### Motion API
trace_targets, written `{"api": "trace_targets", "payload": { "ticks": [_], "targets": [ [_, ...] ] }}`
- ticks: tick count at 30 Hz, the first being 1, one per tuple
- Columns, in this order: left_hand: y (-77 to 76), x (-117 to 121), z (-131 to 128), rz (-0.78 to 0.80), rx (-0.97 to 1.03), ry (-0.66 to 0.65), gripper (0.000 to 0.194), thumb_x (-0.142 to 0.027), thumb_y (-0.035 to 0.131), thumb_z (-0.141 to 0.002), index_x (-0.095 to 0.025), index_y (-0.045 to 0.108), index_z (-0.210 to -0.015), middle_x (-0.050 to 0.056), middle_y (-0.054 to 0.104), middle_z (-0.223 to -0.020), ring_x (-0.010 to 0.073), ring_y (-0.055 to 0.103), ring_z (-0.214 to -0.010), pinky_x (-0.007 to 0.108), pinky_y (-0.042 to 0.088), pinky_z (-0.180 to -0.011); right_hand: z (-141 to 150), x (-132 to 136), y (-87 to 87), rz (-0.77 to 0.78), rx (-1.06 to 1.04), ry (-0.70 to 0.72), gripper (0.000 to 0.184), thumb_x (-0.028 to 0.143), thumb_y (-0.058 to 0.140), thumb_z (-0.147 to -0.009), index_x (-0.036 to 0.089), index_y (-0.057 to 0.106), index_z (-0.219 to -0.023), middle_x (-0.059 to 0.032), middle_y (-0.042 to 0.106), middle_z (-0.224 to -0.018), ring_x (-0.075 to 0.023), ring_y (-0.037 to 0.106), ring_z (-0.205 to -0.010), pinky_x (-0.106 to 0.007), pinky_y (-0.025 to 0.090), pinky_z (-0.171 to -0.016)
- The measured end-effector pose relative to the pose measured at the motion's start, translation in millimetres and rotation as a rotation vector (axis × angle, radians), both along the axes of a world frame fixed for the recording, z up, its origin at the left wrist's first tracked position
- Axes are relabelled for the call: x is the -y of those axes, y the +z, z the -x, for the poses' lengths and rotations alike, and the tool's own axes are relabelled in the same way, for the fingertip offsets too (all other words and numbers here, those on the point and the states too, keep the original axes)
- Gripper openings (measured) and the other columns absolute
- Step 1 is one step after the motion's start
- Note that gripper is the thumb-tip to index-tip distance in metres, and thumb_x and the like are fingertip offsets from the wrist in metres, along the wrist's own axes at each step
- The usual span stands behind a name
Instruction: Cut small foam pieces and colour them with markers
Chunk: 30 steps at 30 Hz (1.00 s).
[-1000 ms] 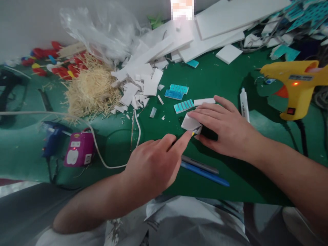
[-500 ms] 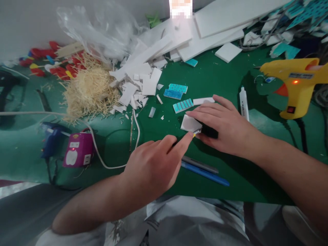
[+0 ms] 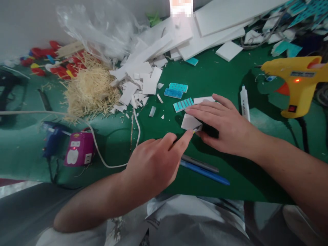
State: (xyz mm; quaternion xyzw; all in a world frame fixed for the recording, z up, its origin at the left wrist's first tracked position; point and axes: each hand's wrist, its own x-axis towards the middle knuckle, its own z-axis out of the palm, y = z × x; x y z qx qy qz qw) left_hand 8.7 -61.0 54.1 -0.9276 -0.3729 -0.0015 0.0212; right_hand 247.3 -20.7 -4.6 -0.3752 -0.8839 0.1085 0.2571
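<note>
Head view: left hand (image 3: 153, 165) closed around cutter (image 3: 197, 128), index finger extended, blade at near right edge of white foam piece (image 3: 189, 122). Right hand (image 3: 222, 124) arched, bracing same piece between thumb and fingers. Piece rests on green table (image 3: 215, 77), just nearer than striped strip (image 3: 183, 105).

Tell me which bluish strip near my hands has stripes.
The striped turquoise strip nearest your right hand, beside the white strip; dark bars cross it, while the dotted turquoise strip and darker blue strip lie farther off.
</note>
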Motion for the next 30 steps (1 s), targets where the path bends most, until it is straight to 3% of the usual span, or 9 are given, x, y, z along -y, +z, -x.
{"api": "trace_targets", "payload": {
  "ticks": [8,18,30],
  "targets": [
    [10.5,-1,-9,-0.029,-0.133,-0.015,0.069,-0.007,0.059,-0.087,-0.029,0.056,-0.153,-0.004,0.07,-0.085,0.012,0.06,-0.051,0.029,0.046,-0.05,-4,-3,-1.7,0.047,0.018,0.018,0.047,0.017,0.056,-0.091,0.017,0.065,-0.137,-0.0132,0.077,-0.127,-0.0303,0.069,-0.126,-0.063,0.04,-0.119],
    [14.0,-1,-21,-0.082,-0.153,-0.017,0.064,-0.008,0.059,-0.087,-0.027,0.062,-0.148,-0.002,0.062,-0.073,0.0119,0.052,-0.046,0.029,0.036,-0.045,-3,-2,-1.6,0.114,0.011,-0.014,0.047,0.019,0.056,-0.09,0.03,0.067,-0.135,-0.0048,0.078,-0.127,-0.028,0.067,-0.127,-0.063,0.036,-0.122],
    [12.9,-2,-17,-0.086,-0.188,-0.022,0.066,-0.007,0.057,-0.086,-0.027,0.062,-0.148,-0.002,0.063,-0.077,0.012,0.053,-0.047,0.028,0.038,-0.046,-3,-2,-4.1,0.006,0.039,-0.011,0.033,0.019,0.06,-0.089,0.028,0.075,-0.117,-0.0047,0.077,-0.129,-0.0315,0.065,-0.13,-0.064,0.041,-0.118]
  ]
}}
